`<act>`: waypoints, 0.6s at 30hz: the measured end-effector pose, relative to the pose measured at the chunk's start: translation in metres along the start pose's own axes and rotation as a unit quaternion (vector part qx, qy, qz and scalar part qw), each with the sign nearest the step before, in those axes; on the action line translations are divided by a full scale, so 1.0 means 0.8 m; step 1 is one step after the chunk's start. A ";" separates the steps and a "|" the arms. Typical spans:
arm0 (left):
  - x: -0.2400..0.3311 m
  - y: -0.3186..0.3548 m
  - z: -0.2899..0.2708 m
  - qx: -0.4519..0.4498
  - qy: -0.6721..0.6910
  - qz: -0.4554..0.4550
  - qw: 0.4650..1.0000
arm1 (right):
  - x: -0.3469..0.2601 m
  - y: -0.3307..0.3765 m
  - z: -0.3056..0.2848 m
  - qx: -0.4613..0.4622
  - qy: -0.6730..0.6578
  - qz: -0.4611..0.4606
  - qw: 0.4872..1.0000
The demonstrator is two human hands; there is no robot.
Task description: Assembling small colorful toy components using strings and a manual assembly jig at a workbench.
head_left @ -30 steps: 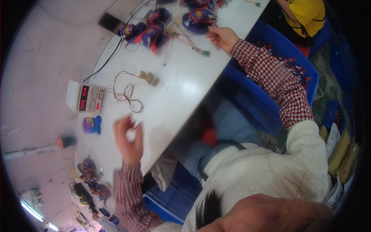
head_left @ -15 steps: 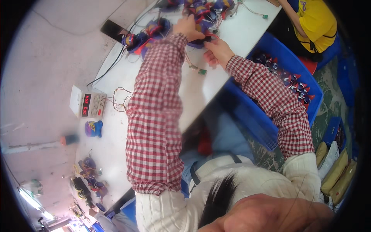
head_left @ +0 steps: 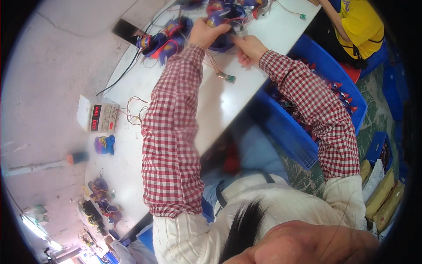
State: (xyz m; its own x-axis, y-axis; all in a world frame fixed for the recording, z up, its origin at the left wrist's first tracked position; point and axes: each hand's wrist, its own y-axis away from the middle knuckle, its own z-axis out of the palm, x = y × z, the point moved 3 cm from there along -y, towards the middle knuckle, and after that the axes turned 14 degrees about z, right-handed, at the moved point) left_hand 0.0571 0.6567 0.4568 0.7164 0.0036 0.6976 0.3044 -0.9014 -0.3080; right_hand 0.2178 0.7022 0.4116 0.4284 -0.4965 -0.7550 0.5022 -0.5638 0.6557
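At the far end of the white table, my left hand (head_left: 208, 34) closes round a dark purple shell-like part (head_left: 222, 42), its thumb stretched toward the right. My right hand (head_left: 250, 49) is at that part's right edge, thumb and forefinger pinched and the other fingers curled; what the pinch holds is too small to tell. Thin wires run down from the part to a small green circuit board (head_left: 229, 79) on the table. Close by on the left lie more purple, red and yellow parts (head_left: 169, 44), and several others (head_left: 228, 11) sit beyond my hands.
A blue crate (head_left: 303, 154) with red and dark parts stands beside the table's right edge. Left of my arm are a power supply (head_left: 102, 118) with a red display, a purple-blue piece (head_left: 104, 144) and a black phone (head_left: 127, 31). A person in yellow (head_left: 360, 26) sits at far right.
My left hand has shifted slightly left, its thumb now stretched out over the part. My right hand has moved slightly up and right. The circuit board's place is nearly the same.
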 end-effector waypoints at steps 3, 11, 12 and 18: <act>0.008 0.007 -0.007 -0.135 0.136 -0.104 0.976 | -0.013 -0.028 -0.006 0.033 0.138 -0.007 0.990; 0.001 0.026 -0.026 -0.037 0.252 -0.040 0.966 | 0.000 -0.015 -0.013 0.025 0.027 0.020 0.999; 0.006 0.030 -0.035 0.007 0.289 -0.027 0.957 | 0.002 -0.009 -0.018 0.009 0.016 0.016 1.000; 0.077 0.030 -0.079 0.154 0.405 0.042 0.900 | 0.010 0.035 -0.062 0.017 -0.037 -0.066 0.997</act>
State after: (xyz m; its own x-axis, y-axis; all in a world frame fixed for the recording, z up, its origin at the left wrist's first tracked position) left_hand 0.0689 0.6083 0.5334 0.0903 -0.4882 0.8680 0.5195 -0.7205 -0.4593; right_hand 0.2726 0.7152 0.4240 0.3025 -0.4633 -0.8330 0.5242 -0.6490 0.5514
